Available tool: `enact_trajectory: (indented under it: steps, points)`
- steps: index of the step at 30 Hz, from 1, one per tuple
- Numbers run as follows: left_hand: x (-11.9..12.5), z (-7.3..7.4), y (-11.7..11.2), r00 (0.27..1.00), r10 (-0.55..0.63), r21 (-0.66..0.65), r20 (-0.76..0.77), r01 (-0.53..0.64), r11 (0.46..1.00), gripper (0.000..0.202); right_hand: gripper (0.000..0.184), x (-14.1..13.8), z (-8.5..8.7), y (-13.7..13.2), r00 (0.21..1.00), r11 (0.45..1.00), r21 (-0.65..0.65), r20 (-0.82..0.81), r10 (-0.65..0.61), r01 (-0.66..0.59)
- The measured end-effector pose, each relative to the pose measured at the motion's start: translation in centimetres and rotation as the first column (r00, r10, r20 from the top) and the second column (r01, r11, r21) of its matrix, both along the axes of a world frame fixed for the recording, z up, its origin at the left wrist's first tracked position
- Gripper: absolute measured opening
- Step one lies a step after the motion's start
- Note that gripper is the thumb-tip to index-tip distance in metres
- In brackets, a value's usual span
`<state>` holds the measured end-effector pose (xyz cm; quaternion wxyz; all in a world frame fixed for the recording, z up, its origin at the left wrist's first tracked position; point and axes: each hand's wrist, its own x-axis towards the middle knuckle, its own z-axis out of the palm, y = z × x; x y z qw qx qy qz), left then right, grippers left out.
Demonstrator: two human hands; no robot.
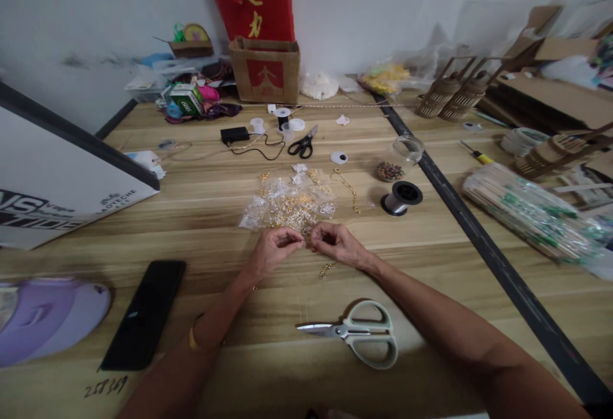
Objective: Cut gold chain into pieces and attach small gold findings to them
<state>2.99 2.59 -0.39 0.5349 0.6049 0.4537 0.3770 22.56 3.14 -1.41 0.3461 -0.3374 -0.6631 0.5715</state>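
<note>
My left hand (274, 250) and my right hand (336, 242) meet at the middle of the wooden table (431, 266), fingertips pinched together on something tiny that I cannot make out. Just beyond them lies a heap of small clear bags with gold and silver jewellery findings (290, 204). A short gold chain piece (327, 269) lies under my right wrist. Another gold chain (349, 190) lies to the right of the heap. Grey-handled scissors (360, 333) lie between my forearms, nearer to me.
A black phone (144, 313) lies at the left, a purple cap (48, 317) beyond it. A wire spool (401, 197), bead jar (400, 158), black scissors (302, 144) and a cardboard box (265, 69) stand farther back. A stick bundle (527, 211) lies right.
</note>
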Motion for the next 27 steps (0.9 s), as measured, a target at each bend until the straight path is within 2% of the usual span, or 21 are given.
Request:
enact_trajectory:
  steps: [18, 27]
  points:
    - [0.01, -0.13, -0.01, 1.0, -0.023, 0.02, 0.005, 0.023, 1.0, 0.009, 0.026, 0.11, 0.32, -0.11, 1.0, 1.0, 0.006, -0.005, 0.028, -0.028]
    - [0.04, -0.18, -0.05, 1.0, -0.02, 0.026, -0.003, 0.02, 0.999, 0.011, 0.023, 0.12, 0.19, -0.12, 0.999, 1.0, -0.015, -0.026, 0.025, -0.025]
